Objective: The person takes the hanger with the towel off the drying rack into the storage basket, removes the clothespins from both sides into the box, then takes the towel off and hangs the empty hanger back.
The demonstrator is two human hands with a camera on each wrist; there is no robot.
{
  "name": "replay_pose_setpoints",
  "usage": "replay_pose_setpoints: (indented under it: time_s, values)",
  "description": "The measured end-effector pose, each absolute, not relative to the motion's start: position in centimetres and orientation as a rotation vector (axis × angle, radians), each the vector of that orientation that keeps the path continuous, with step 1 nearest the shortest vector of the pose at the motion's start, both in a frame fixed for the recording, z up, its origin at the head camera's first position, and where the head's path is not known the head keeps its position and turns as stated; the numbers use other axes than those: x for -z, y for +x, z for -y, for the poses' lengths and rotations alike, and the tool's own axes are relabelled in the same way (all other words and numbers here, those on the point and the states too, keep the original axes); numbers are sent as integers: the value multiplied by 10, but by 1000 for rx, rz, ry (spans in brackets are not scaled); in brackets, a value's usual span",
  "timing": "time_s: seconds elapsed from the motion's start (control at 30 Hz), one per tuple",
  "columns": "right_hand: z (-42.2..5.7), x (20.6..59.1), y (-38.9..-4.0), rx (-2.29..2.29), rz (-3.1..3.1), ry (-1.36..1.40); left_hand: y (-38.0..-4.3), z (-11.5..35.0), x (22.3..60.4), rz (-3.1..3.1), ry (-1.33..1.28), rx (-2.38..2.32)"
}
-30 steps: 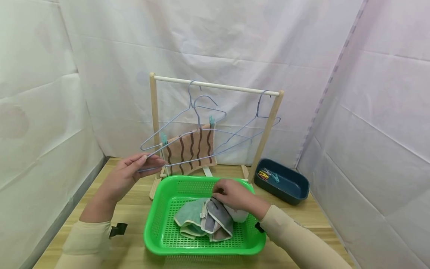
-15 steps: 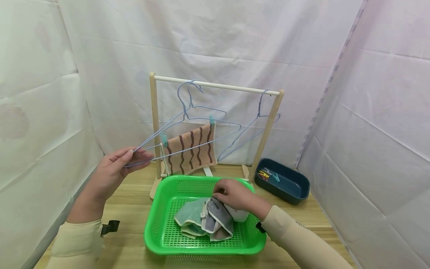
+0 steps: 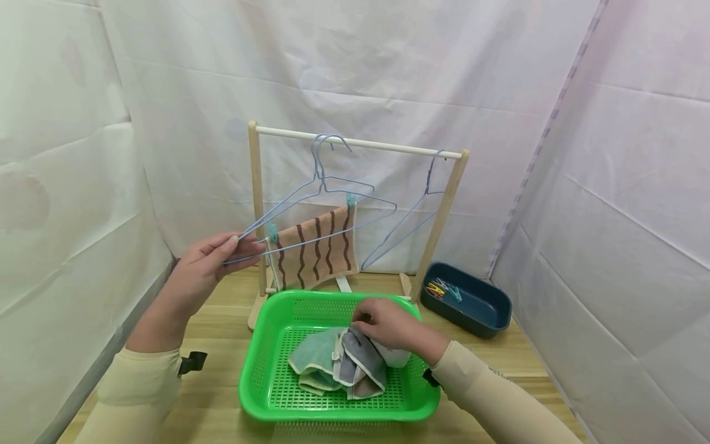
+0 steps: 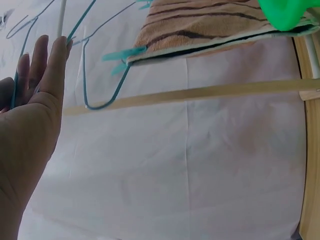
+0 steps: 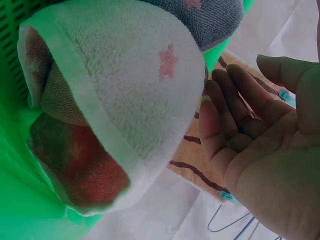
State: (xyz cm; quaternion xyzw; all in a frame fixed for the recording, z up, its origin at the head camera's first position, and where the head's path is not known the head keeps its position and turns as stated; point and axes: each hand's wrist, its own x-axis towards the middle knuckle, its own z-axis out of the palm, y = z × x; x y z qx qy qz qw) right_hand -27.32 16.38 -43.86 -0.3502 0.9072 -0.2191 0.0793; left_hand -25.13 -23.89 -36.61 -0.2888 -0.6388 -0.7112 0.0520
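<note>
My left hand point(image 3: 213, 256) holds a blue wire hanger point(image 3: 360, 194) by its left corner, thumb on top. The hanger's hook overlaps the rack's white rail point(image 3: 388, 145) in the head view. Beside it, another blue hanger point(image 3: 350, 180) carries a striped brown towel point(image 3: 316, 246) fastened with teal clothespins point(image 3: 351, 199). Over the green basket point(image 3: 338, 414), my right hand point(image 3: 388, 324) has loosely curled fingers right by the grey towel point(image 3: 357, 361). In the right wrist view those fingers hold nothing and lie close to the white towel point(image 5: 130, 75).
A mint towel point(image 3: 316, 353) lies in the basket. One more blue hanger point(image 3: 395, 228) hangs at the rack's right end. To the right, a dark blue bin point(image 3: 493, 308) contains several coloured clothespins point(image 3: 456, 293). White cloth walls point(image 3: 621, 216) enclose the wooden table point(image 3: 216, 370).
My left hand went left, then came back right, and the held hanger's hook rose from below the rail to its height. The right hand has stayed over the basket.
</note>
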Motion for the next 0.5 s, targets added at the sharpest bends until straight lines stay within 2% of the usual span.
replay_pose_setpoints:
  time_s: [0.5]
  values:
    - [-163,437,-269,669,-2707,-1077,-278,193,349,2139,-644,2041]
